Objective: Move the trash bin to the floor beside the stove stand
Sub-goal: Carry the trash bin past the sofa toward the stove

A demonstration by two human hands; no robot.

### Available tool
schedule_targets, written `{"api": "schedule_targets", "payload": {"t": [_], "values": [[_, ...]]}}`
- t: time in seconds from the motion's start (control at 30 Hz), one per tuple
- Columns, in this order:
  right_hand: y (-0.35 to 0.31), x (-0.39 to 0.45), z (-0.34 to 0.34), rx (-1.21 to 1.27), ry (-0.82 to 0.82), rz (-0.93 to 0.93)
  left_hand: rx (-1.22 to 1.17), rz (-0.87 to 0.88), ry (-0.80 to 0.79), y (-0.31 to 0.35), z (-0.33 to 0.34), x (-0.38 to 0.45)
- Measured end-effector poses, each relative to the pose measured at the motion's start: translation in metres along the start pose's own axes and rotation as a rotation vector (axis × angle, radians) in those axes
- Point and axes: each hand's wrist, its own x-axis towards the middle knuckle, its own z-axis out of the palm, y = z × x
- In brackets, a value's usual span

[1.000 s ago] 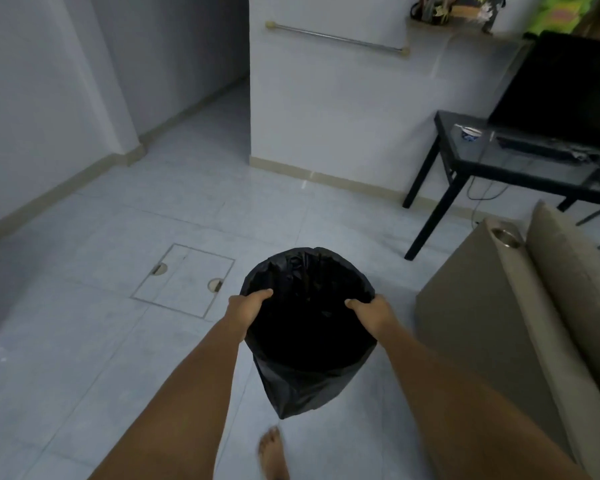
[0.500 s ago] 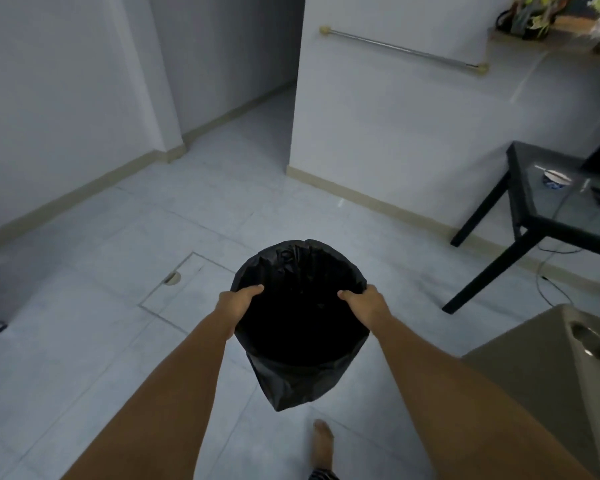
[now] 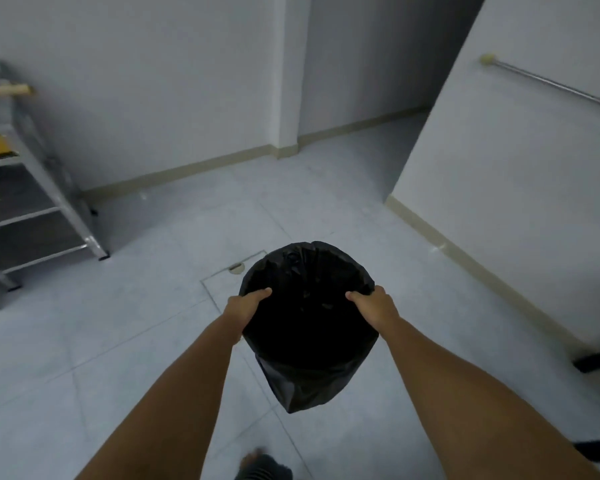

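The trash bin (image 3: 309, 358), lined with a black plastic bag, hangs in the air in front of me above the tiled floor. My left hand (image 3: 246, 306) grips its rim on the left side and my right hand (image 3: 373, 306) grips the rim on the right. The inside of the bin is too dark to see. A metal stove stand (image 3: 39, 206) with open shelves stands at the far left against the wall, well apart from the bin.
A floor hatch (image 3: 234, 271) lies in the tiles just behind the bin. A white partition wall with a metal rail (image 3: 548, 84) runs along the right. A black table leg (image 3: 596, 358) shows at the right edge. My foot (image 3: 257, 465) is at the bottom.
My view has turned left: the black table and sofa have slid out of frame, and the metal stand has come into view at the left. Both hands still hold the bin.
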Motion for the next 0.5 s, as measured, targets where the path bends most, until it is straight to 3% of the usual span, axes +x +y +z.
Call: {"api": "schedule_targets", "payload": {"t": [0.3,0.5], "values": [[-0.123,0.079,0.108,-0.158,-0.252,-0.168,-0.193,0.002,0.200,0.029,-0.108,0.073],[-0.226,0.138,0.193,-0.221,-0.354,-0.194,-0.258,-0.017,0.280,0.085,-0.186,0.139]]}}
